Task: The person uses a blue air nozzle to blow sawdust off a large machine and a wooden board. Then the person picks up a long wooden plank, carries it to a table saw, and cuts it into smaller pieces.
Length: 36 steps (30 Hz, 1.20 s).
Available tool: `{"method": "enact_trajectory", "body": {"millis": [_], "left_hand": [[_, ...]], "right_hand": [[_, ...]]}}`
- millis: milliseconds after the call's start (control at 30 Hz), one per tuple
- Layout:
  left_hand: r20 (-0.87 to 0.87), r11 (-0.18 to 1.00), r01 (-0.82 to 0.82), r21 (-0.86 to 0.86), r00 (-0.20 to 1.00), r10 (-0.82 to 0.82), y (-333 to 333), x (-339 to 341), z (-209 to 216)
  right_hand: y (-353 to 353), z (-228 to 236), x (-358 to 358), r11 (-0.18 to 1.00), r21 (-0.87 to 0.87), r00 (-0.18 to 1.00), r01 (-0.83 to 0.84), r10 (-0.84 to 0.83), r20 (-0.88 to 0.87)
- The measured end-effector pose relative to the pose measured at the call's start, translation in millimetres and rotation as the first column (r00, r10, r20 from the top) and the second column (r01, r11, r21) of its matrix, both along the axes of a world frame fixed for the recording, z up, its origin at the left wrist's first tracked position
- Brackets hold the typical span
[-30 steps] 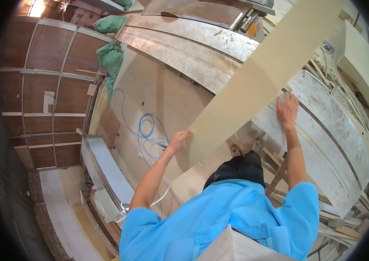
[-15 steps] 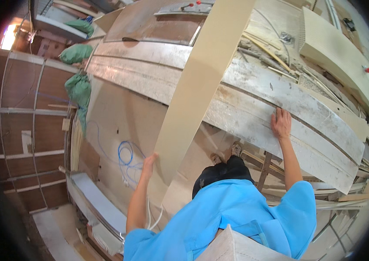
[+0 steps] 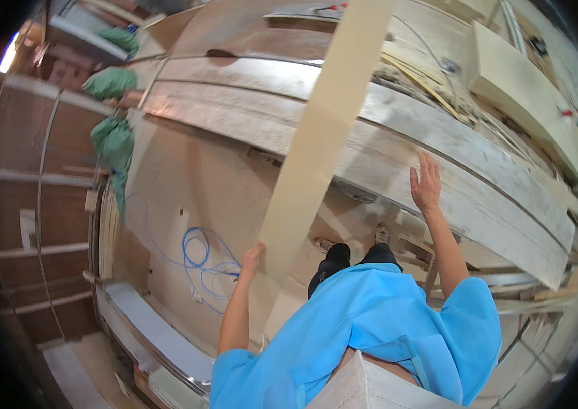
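Note:
A long, narrow beige board [image 3: 330, 116] slants from beside my left side to beyond the far edge of the view, lying across a worktable. My left hand [image 3: 253, 259] is closed on the left edge of its near end; the fingertips are hidden at the board. The worktable's long, worn silvery top [image 3: 487, 211], split by a dark lengthwise slot, passes under the board. Over its near part to the right of the board is my right hand [image 3: 427, 183], fingers stretched out and holding nothing. Whether the palm touches the top I cannot tell.
A coiled blue hose [image 3: 195, 247] lies on the floor at left. Green sacks [image 3: 112, 140] stand by the table's far left end. Thin strips and scraps [image 3: 425, 85] lie behind the table, beside a thick stack of cream boards [image 3: 527, 102]. A pale panel [image 3: 156, 327] rests at lower left.
My right hand has moved left from the slot, its fingers straightened from a curl. My left hand and the board's near end have shifted slightly right. My feet have moved a little apart.

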<state>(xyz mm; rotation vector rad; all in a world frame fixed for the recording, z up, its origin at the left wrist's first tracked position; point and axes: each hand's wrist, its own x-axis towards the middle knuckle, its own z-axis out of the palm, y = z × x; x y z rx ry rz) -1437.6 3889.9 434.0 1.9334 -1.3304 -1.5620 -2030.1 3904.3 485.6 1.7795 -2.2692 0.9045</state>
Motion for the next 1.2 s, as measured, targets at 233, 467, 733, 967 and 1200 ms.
{"method": "enact_trajectory", "body": {"millis": [233,467,733,967,1200], "left_hand": [[0.14,1.0,0.006,0.031,0.99,-0.011,-13,50,-15],[0.099,0.997,-0.05,-0.051,0.994,0.055,-29,96,-7],[0.299,0.991,-0.014,0.136,0.954,-0.027,-70,165,-21],[0.034,0.993,-0.085,0.086,0.996,0.082,-96,180,-3],[0.029,0.999,-0.029,0.036,0.999,0.028,-135,187,25]], "right_hand": [[-82,-21,124,0.98,0.135,0.988,-0.144,0.136,0.068],[-58,-53,114,0.929,0.367,0.995,0.053,-0.019,-0.097],[-46,-42,109,0.895,0.431,0.992,0.115,-0.082,-0.095],[-182,-40,223,0.962,0.27,0.993,0.046,-0.074,0.095],[-200,-50,257,0.891,0.378,0.968,0.252,-0.231,-0.102]]}}
